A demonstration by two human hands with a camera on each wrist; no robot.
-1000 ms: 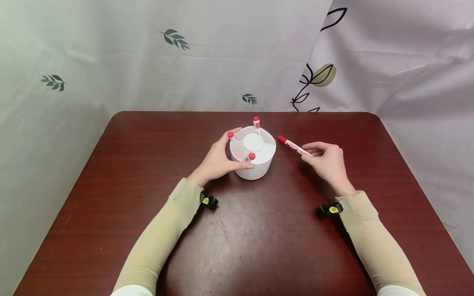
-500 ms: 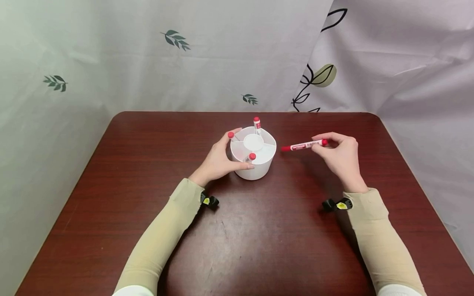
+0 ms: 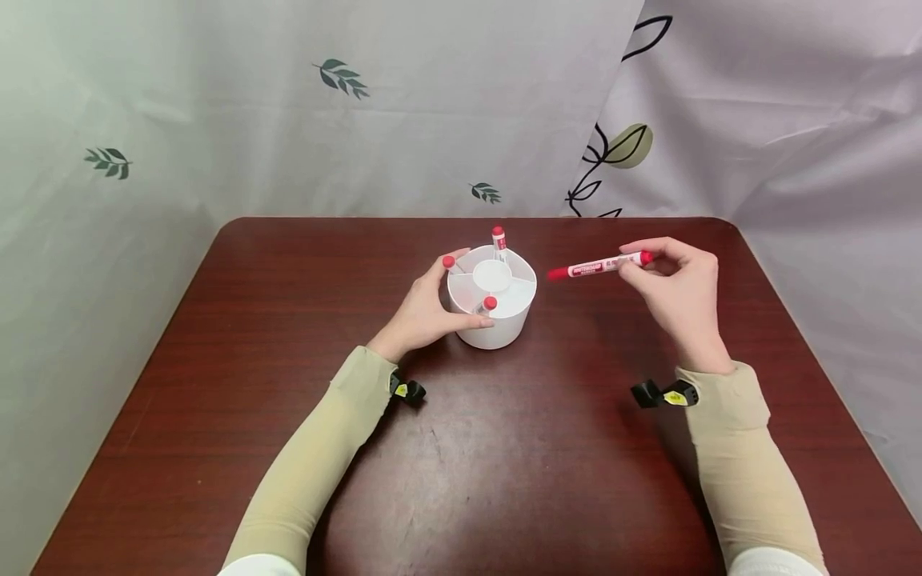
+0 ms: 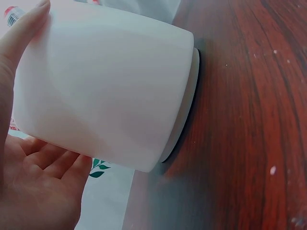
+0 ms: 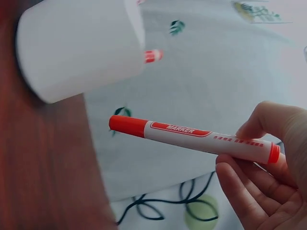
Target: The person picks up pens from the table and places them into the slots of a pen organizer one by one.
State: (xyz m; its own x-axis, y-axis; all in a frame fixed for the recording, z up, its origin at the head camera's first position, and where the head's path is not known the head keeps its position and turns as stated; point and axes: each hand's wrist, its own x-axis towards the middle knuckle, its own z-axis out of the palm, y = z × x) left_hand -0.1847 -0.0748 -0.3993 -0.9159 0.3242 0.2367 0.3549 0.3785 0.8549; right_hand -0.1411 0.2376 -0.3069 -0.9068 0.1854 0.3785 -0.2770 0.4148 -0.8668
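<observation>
A round white desk organizer (image 3: 497, 334) with divided compartments and a round centre stands on the table. My left hand (image 3: 418, 316) holds it from the left, thumb across the front and fingers behind. Three red-ended markers stand in its compartments: a left marker (image 3: 449, 262), a back marker (image 3: 499, 240) and a front marker (image 3: 490, 304). To the right of the organizer, my right hand (image 3: 680, 292) pinches a white-and-red whiteboard marker (image 3: 591, 268) near one end. In the right wrist view this marker (image 5: 182, 136) is raised off the table, its long red cap pointing toward the organizer.
The dark red-brown wooden table (image 3: 504, 464) has rounded far corners. Pale cloth (image 3: 432, 120) with leaf prints hangs behind it and along its sides. A small black camera sits on each wrist.
My right hand has lifted the marker and moved to the right and back. The marker has swung from slanting to nearly level in the head view. The left hand and organizer have stayed still.
</observation>
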